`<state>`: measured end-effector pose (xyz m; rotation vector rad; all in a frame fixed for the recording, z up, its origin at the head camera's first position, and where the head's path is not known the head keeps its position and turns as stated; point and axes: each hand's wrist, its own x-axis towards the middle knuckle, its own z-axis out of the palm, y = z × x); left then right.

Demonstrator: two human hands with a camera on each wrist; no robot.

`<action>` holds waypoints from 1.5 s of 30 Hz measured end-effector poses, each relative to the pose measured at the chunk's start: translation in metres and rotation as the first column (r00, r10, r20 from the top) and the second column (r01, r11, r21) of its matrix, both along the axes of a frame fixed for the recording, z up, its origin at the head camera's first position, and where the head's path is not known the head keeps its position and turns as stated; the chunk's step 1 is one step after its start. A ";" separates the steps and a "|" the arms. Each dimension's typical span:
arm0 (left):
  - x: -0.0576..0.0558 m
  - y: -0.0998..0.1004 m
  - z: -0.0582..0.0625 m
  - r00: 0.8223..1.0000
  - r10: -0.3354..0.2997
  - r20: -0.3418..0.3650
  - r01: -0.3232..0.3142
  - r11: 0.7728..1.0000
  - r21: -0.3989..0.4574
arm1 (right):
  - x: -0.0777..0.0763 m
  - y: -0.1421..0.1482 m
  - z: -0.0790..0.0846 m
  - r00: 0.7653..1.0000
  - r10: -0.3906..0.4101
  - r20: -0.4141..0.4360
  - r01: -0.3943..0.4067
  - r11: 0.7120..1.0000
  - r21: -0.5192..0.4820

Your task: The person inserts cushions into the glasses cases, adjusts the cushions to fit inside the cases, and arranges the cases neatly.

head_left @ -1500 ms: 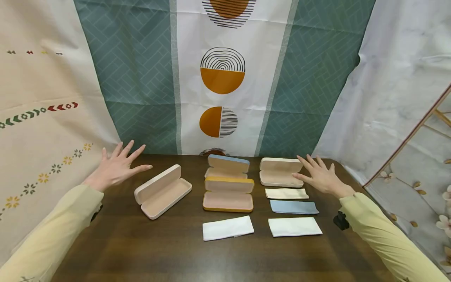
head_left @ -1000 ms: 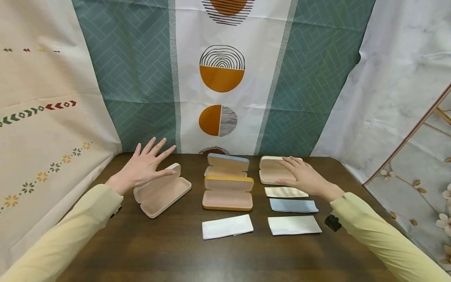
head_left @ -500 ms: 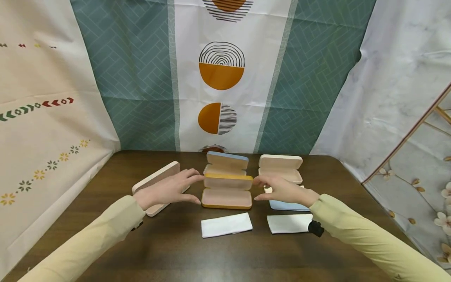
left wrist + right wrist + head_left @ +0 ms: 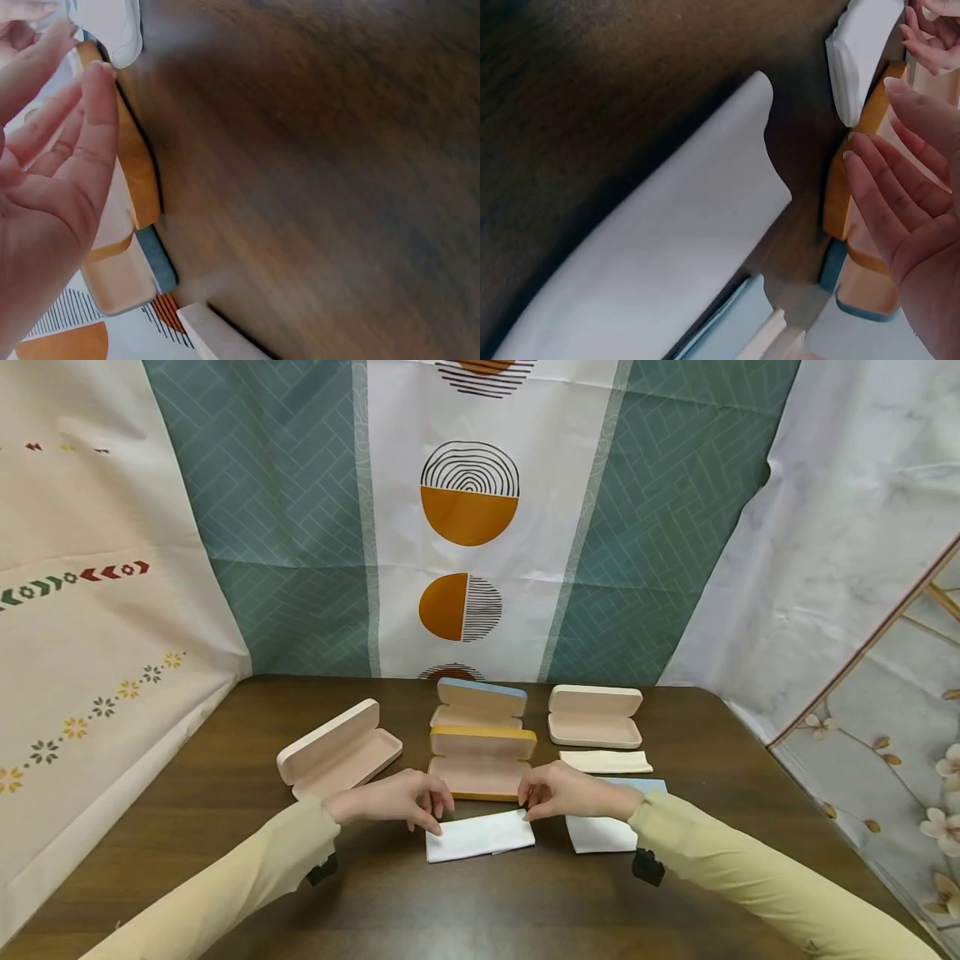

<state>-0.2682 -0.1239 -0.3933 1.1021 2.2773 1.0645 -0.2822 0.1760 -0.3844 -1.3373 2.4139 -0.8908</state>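
A folded white cloth [image 4: 482,837] lies on the dark wooden table in front of an opened yellow glasses case [image 4: 480,773]. Over the cloth's left end hovers my left hand [image 4: 397,797], thumb and fingers bent loosely downward. My right hand [image 4: 573,789] is at its upper right corner, fingertips close to the edge. In the left wrist view the left hand's fingers [image 4: 99,105] have nothing between them. The right wrist view shows the right hand's fingers [image 4: 874,180] bent and apart from the white cloth [image 4: 855,60]. Contact with the cloth cannot be made out.
Behind the yellow case stands an opened blue case [image 4: 480,702]. A pale case [image 4: 341,747] stands left, and a cream case [image 4: 596,717] back right. Cream [image 4: 606,762], blue [image 4: 651,785] and second white [image 4: 600,835] cloths lie on the right, partly beneath the right arm.
Both hands have come inward and down from the table's far sides to the front white cloth. Their spread fingers have bent. Cases and cloths stay put; the head view has tilted slightly.
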 end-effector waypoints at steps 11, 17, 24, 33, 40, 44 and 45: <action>-0.002 0.003 -0.010 0.998 0.041 -0.038 -0.045 0.995 -0.093 | 0.007 -0.007 -0.006 0.999 -0.011 -0.045 0.015 0.996 0.089; -0.003 0.005 -0.011 0.992 0.028 -0.124 -0.043 0.992 -0.118 | 0.010 -0.010 -0.008 0.996 -0.003 -0.091 0.013 0.994 0.111; 0.000 0.005 -0.011 0.987 0.027 -0.159 -0.048 0.991 -0.127 | 0.012 -0.012 -0.005 0.991 0.038 -0.128 -0.025 0.995 0.099; 0.002 0.001 -0.004 0.994 0.016 -0.110 -0.023 0.998 -0.065 | 0.008 -0.011 -0.003 0.996 -0.024 -0.087 0.018 0.998 -0.063; 0.005 -0.001 0.002 0.987 0.143 0.067 -0.150 0.983 0.108 | 0.023 -0.020 0.040 0.988 -0.136 0.069 0.148 0.965 -0.215; 0.002 0.001 0.006 0.957 0.220 0.192 -0.266 0.926 0.268 | 0.022 -0.022 0.053 0.985 -0.165 0.057 0.175 0.948 -0.266; 0.001 0.001 0.008 0.951 0.233 0.206 -0.288 0.908 0.305 | 0.020 -0.023 0.055 0.982 -0.178 0.056 0.186 0.943 -0.275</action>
